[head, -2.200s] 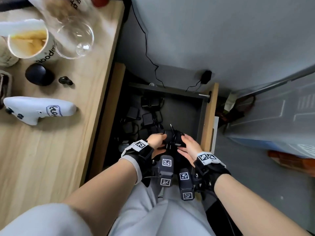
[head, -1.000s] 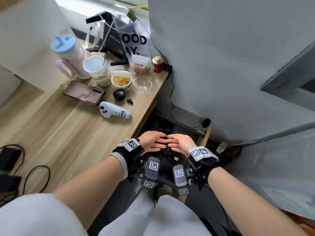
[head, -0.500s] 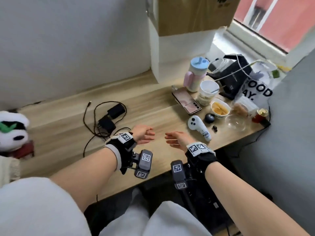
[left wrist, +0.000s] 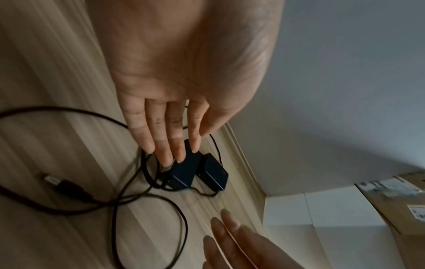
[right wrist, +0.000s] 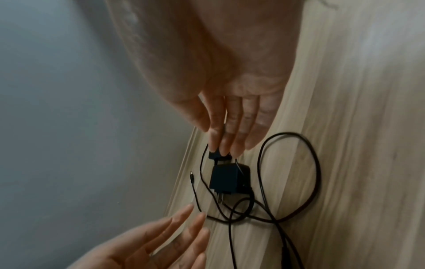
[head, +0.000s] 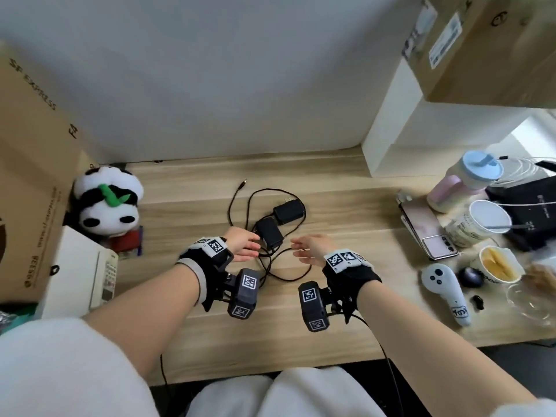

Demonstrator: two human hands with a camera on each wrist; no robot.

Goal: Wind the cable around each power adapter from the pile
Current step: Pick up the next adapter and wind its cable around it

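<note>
power adapters (head: 275, 225) lie between both flat, empty hands (head: 272, 246).

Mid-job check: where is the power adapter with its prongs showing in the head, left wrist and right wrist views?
Head: the pronged adapter lies mid-picture on the desk, the farther of two black blocks.
Left wrist: right of centre, the right one of the two blocks.
Right wrist: centre, just below the fingertips of the right hand, prongs pointing lower left.
Landmark: the second adapter beside it shows in all three views.

two power adapters (head: 268, 234) (head: 287, 212), two hands (head: 242, 244) (head: 313, 249)
</note>
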